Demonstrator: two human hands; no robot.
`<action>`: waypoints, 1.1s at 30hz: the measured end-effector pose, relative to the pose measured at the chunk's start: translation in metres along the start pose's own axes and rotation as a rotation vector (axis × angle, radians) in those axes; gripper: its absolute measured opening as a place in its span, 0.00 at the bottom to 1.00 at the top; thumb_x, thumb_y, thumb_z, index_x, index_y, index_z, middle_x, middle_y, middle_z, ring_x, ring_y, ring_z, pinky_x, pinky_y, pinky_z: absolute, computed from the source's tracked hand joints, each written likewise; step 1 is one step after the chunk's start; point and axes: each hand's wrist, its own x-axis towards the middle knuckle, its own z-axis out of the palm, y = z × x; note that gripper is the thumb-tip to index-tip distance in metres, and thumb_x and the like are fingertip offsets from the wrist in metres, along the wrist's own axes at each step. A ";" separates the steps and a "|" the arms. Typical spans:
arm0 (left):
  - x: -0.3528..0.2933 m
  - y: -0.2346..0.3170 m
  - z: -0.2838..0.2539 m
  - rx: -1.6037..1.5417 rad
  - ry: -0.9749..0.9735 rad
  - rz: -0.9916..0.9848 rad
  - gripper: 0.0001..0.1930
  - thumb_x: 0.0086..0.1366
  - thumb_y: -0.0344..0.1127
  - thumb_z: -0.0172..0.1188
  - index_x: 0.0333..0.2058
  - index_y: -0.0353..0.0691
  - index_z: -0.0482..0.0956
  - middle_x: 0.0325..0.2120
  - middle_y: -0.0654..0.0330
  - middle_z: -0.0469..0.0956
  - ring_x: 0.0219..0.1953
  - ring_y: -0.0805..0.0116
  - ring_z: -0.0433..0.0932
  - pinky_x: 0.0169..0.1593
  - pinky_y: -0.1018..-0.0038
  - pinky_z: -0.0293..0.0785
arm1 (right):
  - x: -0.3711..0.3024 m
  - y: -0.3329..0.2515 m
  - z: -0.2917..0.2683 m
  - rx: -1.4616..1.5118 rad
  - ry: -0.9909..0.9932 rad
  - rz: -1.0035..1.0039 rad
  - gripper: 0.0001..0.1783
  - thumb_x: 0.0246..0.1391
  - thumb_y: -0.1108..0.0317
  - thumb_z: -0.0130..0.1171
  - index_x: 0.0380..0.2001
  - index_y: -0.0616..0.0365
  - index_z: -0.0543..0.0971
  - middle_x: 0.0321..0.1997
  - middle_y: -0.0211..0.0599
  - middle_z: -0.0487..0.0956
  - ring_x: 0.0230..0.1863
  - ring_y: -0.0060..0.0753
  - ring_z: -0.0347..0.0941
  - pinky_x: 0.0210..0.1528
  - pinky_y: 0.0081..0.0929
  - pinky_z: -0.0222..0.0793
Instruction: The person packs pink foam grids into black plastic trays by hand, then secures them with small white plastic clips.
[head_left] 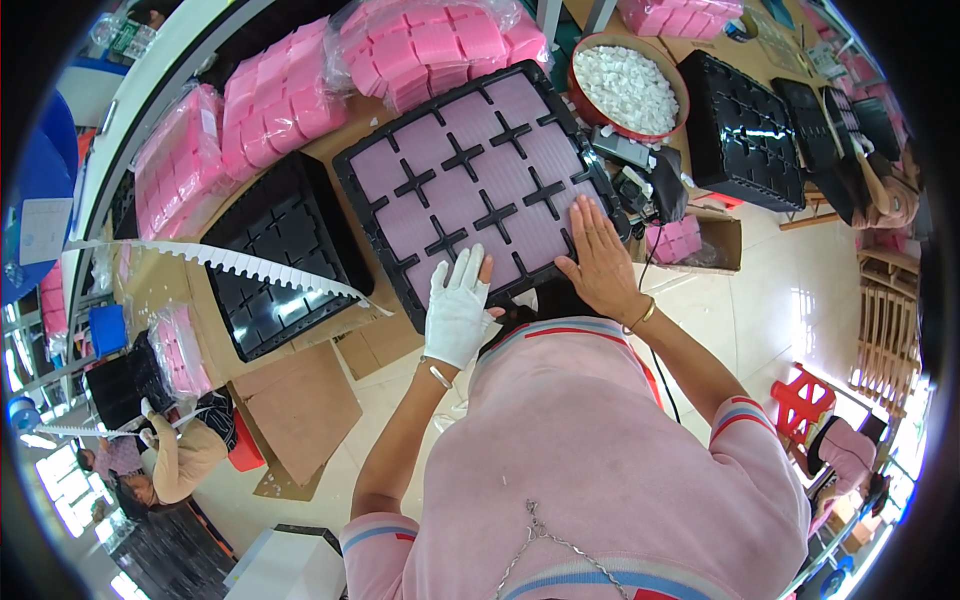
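Note:
A black plastic tray [380,222] with raised cross-shaped dividers lies tilted in front of me on the table. Pale pink foam sheets [478,222] fill its floor between the crosses. My left hand [460,312], in a white glove with some fingertips bare, rests flat on the tray's near left part, fingers stretched out. Bare and wearing a bracelet, my right hand [604,258] lies flat across the near right corner, its fingers touching the foam and the rim. Neither hand grips anything.
Plastic-wrapped pink foam stacks [425,45] line the far side. A stack of black trays [285,255] stands left, another [742,130] right. A red bowl [580,105] holds white pieces. A white notched strip [215,258] crosses the left. Co-workers sit on both sides.

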 end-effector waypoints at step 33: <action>-0.023 -0.049 0.054 -0.898 0.551 -0.791 0.57 0.61 0.38 0.73 0.76 0.36 0.38 0.71 0.39 0.58 0.70 0.49 0.64 0.71 0.65 0.60 | 0.019 0.052 0.019 0.472 0.232 0.520 0.49 0.57 0.58 0.70 0.74 0.62 0.57 0.74 0.55 0.65 0.74 0.53 0.62 0.74 0.38 0.57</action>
